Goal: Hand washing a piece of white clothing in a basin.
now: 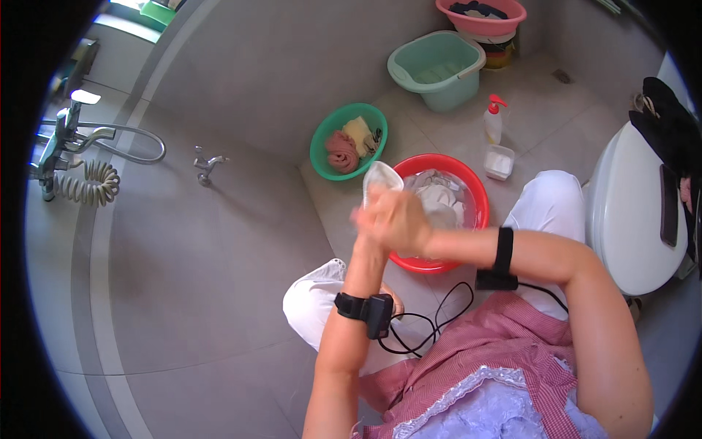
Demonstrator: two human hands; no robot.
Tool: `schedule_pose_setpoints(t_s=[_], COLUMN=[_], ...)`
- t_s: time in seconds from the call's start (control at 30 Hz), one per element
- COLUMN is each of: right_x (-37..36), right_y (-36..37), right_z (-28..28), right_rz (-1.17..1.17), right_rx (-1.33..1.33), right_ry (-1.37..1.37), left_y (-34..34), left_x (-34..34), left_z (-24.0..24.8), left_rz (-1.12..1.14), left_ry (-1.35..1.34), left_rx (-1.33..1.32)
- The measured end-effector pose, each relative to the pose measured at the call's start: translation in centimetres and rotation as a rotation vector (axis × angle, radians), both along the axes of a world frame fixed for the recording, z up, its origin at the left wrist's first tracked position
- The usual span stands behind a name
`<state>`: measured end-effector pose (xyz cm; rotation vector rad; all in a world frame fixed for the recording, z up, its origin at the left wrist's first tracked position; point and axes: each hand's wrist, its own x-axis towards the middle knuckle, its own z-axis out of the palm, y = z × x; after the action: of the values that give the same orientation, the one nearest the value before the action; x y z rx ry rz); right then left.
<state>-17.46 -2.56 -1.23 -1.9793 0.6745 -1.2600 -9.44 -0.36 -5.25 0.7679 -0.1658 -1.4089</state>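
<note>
My left hand (pixel 365 224) and my right hand (pixel 406 221) are pressed together above the left rim of a red basin (pixel 479 192). Between them is a white cloth (pixel 382 175); its rounded end, shaped rather like a sock's toe, sticks out beyond my fingers. Both hands are somewhat smeared by motion, and the right covers much of the left, so the finger positions are partly hidden. More white laundry (pixel 439 199) lies in the water in the basin.
A green basin (pixel 319 154) with folded cloths stands behind left. Beyond are a pale green tub (pixel 446 91) and a pink basin (pixel 493 26). A pump bottle (pixel 493 126) and small white box (pixel 499 162) stand right, near the toilet (pixel 629 212). Black cables (pixel 431 325) trail from wrist bands.
</note>
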Motion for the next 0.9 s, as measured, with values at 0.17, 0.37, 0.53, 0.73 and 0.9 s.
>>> schedule_pose_setpoints(t_s=[0.17, 0.37, 0.53, 0.73, 0.9], right_x=[0.4, 0.6, -0.9, -0.1, -1.2], right_y=[-1.8, -1.8, 1.3, -6.2, 3.0], right_z=[0.8, 0.6, 1.3, 0.1, 1.9], right_rz=[0.131, -0.191, 0.16, -0.263, 0.193], right_rx=[-0.162, 0.015, -0.132, 0.033, -0.154], right_ry=[0.011, 0.045, -0.024, 0.108, 0.01], left_y=[1.0, -0.5, -0.4, -0.3, -1.1], left_x=[3.3, 3.0, 3.2, -1.9, 2.4], left_z=[-5.0, -1.8, -1.5, 3.1, -3.8], left_rz=[-0.157, -0.365, -0.284, -0.013, -0.158], left_ry=[0.03, 0.065, -0.718, 0.025, -0.001], left_rx=[-0.384, -0.575, -0.39, 0.18, -0.568])
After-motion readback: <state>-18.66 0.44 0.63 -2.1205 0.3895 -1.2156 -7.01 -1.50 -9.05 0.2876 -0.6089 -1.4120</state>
